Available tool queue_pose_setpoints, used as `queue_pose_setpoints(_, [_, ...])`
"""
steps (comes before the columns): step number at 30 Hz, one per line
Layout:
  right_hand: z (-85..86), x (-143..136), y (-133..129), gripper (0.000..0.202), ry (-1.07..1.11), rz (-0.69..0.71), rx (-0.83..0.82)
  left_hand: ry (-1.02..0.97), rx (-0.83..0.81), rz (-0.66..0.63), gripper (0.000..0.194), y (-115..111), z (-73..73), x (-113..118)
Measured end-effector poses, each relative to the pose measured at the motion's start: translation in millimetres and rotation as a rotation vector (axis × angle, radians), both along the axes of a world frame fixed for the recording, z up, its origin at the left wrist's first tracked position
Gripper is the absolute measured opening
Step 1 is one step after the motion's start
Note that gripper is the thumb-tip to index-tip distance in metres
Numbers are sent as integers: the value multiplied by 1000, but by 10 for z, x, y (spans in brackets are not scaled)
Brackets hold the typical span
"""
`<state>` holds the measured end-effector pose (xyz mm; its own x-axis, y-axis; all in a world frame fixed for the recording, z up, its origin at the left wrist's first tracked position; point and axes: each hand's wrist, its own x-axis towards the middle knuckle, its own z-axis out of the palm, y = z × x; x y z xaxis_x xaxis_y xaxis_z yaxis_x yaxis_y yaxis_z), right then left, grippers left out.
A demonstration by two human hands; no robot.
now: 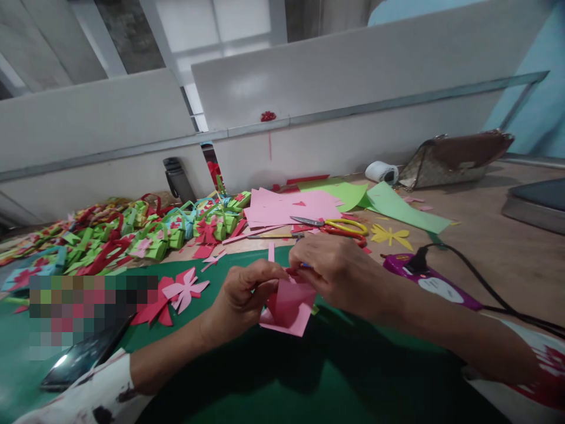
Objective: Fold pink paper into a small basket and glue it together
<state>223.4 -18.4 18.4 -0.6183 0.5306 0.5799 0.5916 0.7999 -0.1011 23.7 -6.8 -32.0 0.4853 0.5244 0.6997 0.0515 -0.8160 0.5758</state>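
Note:
A small pink folded-paper basket (293, 309) is up between my hands above the green mat, its hollow side facing me. My left hand (245, 294) pinches its upper left edge. At the upper right edge, my right hand (342, 271) is closed with bent fingers, and a bit of blue shows by the fingertips. A narrow pink paper strip (271, 252) sticks up behind the fingers. Left of my left hand lie a pink paper butterfly (185, 288) and red paper cutouts (154, 306). Scissors with yellow handles (342, 226) lie just beyond my right hand.
Pink sheets (286, 206) and green sheets (399, 206) lie at the back. Many finished paper baskets (154, 238) are heaped at left. A phone (83, 353) rests on the green mat (353, 377). At right are a purple power strip (435, 285), its cord and a handbag (454, 159).

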Motion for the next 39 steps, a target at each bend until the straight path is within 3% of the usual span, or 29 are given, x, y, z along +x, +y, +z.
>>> queue_pose_setpoints(25, [7, -12, -41, 27, -169, 74, 146, 49, 92, 49, 23, 5, -2, -1])
queue_pose_setpoints(33, [6, 15, -68, 29, -124, 82, -18, 29, 110, 76, 18, 20, -15, 2])
queue_pose_setpoints(39, [35, 38, -68, 16, -62, 52, -157, 43, 180, 57, 21, 31, -24, 2])
